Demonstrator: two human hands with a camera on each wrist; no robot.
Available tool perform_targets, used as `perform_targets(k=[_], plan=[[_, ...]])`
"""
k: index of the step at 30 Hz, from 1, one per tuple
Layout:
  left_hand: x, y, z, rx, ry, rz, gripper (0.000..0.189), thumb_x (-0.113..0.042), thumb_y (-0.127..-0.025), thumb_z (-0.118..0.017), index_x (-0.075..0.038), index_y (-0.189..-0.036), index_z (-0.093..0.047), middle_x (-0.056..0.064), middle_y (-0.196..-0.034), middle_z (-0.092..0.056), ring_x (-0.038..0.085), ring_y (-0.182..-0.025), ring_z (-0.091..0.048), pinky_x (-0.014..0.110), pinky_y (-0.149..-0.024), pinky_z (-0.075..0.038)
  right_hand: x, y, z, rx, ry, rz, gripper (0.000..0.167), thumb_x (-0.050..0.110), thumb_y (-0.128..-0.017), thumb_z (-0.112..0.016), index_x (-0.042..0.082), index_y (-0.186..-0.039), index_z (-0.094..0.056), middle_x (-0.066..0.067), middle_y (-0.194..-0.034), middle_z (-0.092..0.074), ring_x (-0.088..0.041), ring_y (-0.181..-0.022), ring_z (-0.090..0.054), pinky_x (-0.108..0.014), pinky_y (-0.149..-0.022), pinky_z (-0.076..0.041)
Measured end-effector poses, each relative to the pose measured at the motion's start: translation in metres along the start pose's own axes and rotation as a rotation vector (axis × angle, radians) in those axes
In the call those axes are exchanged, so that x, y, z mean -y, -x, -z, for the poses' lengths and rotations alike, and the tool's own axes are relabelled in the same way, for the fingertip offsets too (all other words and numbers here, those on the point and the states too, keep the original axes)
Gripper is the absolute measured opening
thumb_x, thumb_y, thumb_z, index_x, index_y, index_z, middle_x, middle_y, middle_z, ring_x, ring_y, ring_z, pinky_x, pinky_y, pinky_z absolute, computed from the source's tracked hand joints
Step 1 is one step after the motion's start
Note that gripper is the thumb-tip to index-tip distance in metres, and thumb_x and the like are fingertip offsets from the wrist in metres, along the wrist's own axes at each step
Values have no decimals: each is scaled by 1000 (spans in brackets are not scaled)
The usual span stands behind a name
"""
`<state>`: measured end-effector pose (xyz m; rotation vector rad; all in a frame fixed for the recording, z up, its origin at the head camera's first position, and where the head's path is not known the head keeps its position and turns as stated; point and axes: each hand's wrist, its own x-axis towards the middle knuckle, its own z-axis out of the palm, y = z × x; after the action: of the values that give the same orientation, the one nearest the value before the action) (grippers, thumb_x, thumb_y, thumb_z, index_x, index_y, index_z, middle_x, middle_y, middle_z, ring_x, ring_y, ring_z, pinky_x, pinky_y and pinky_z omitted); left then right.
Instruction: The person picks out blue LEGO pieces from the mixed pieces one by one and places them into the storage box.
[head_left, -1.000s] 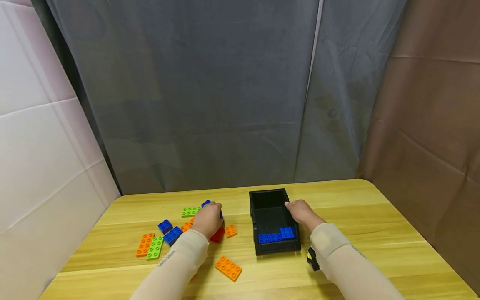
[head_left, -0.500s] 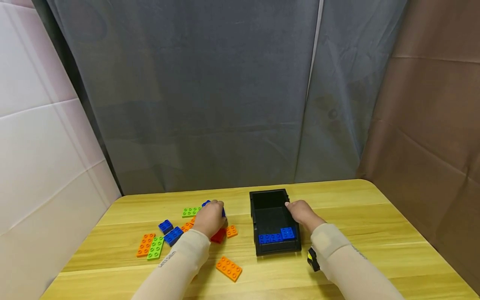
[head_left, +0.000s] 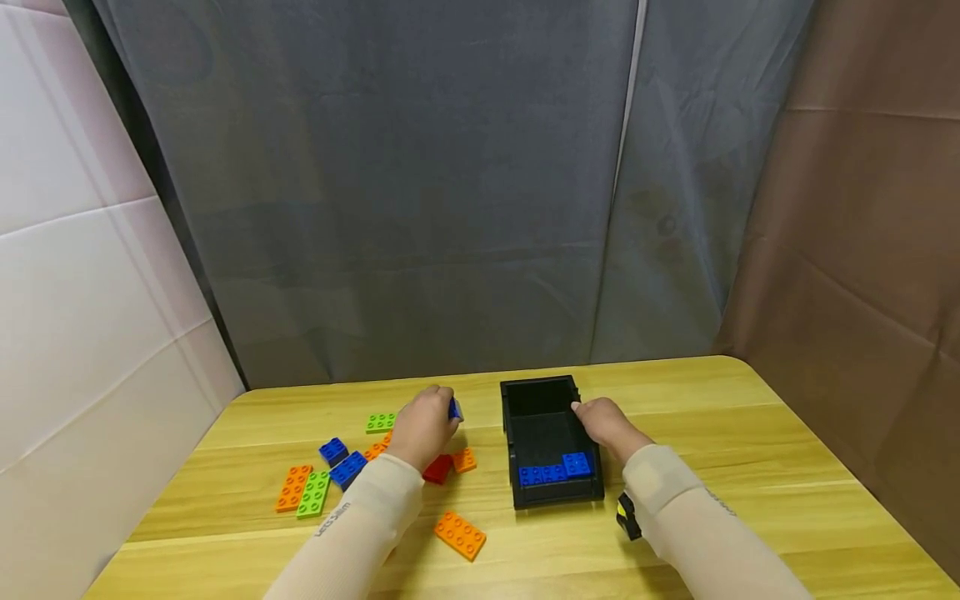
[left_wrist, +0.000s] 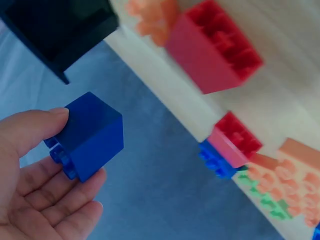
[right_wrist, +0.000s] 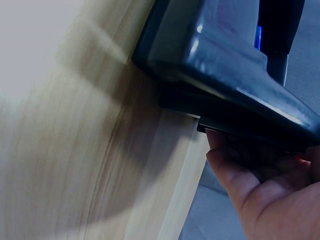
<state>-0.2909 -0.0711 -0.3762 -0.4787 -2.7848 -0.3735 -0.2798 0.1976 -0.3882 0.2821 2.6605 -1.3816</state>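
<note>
My left hand (head_left: pixel 422 425) pinches a blue toy brick (left_wrist: pixel 95 135) between thumb and fingers, above the table at the edge of the loose bricks. Its studs face the palm in the left wrist view. My right hand (head_left: pixel 606 427) grips the right side of a black plastic bin (head_left: pixel 558 500), thumb at the rim and fingers under the side in the right wrist view. Inside the bin, blue bricks (head_left: pixel 576 465) sit along its near end. Below my left hand lie a red brick (head_left: pixel 438 469) and a small orange brick (head_left: pixel 465 459).
Left of my left hand lie blue bricks (head_left: pixel 348 470), green bricks (head_left: pixel 312 495) and orange bricks (head_left: pixel 293 488). Nearer stands another orange brick (head_left: pixel 460 535). A black strap (head_left: pixel 627 517) with a yellow mark shows at my right wrist. A grey curtain (head_left: pixel 420 208) hangs behind the table (head_left: pixel 712 417).
My left hand has risen a little and moved slightly away and right, lifting the blue brick off the group. My right hand and the bin hold nearly still.
</note>
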Motion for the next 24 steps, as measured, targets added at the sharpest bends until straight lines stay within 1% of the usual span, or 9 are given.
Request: perform_targets(k=[2, 5, 10, 12, 14, 17, 20, 22, 24], plan=[[-3, -1, 3, -16, 4, -2, 32, -18, -82, -78, -1, -105, -63, 12, -93, -63, 24, -79, -60, 41, -75, -56, 1, 1, 0, 1, -9, 5, 35, 20, -104, -41, -1, -78, -51, -11, -82, -47, -29, -92, -52, -43, -83, -44], [-9, -3, 9, -36, 13, -3, 32, -18, -83, -77, -1, -106, -63, 12, -93, -63, 23, -79, -59, 40, -75, -56, 1, 2, 0, 8, -21, 8, 32, 19, -104, -40, -3, -82, -51, -12, -90, -48, -31, -103, -50, -48, -92, -43], [-19, -5, 17, -68, 36, -16, 33, -18, -84, -76, -1, -109, -62, 11, -93, -61, 23, -80, -58, 40, -76, -56, 1, 2, 0, 13, -24, 3, 33, 19, -104, -40, -3, -81, -50, -13, -88, -48, -32, -104, -50, -49, -93, -42], [-22, -5, 20, -81, 45, -23, 36, -18, -84, -76, 0, -112, -62, 11, -96, -62, 23, -83, -59, 40, -79, -56, 1, 2, 0, 12, -24, 6, 33, 19, -104, -40, -5, -85, -52, -15, -94, -51, -35, -108, -50, -51, -96, -42], [-26, -6, 22, -89, 49, -30, 36, -19, -85, -75, 0, -114, -62, 12, -97, -62, 24, -85, -59, 40, -81, -56, 1, 3, 0, 13, -22, 9, 33, 18, -104, -39, -8, -90, -54, -20, -102, -54, -38, -113, -50, -53, -100, -40], [-32, -7, 24, -97, 47, -36, 36, -20, -85, -75, -1, -114, -62, 12, -98, -62, 24, -85, -59, 39, -82, -56, 1, 3, 0, 13, -20, 12, 34, 18, -104, -39, -10, -97, -56, -24, -112, -55, -41, -118, -48, -55, -102, -39], [-36, -7, 25, -103, 50, -38, 36, -19, -85, -75, -1, -114, -61, 13, -101, -63, 25, -88, -60, 40, -83, -56, 1, 2, 0, 12, -22, 14, 34, 18, -104, -39, -9, -96, -56, -22, -105, -55, -39, -114, -50, -53, -100, -41], [-39, -8, 25, -110, 50, -41, 37, -20, -85, -75, -1, -115, -61, 14, -105, -63, 26, -92, -61, 41, -84, -56, 1, 2, 0, 12, -22, 15, 33, 18, -104, -39, -7, -88, -55, -16, -93, -51, -35, -106, -51, -50, -95, -42], [-42, -9, 26, -116, 58, -44, 38, -19, -85, -75, -1, -116, -61, 15, -109, -64, 28, -96, -61, 42, -85, -55, 1, 2, 0, 10, -22, 17, 34, 18, -104, -40, -4, -82, -52, -12, -84, -46, -33, -101, -50, -48, -90, -43]])
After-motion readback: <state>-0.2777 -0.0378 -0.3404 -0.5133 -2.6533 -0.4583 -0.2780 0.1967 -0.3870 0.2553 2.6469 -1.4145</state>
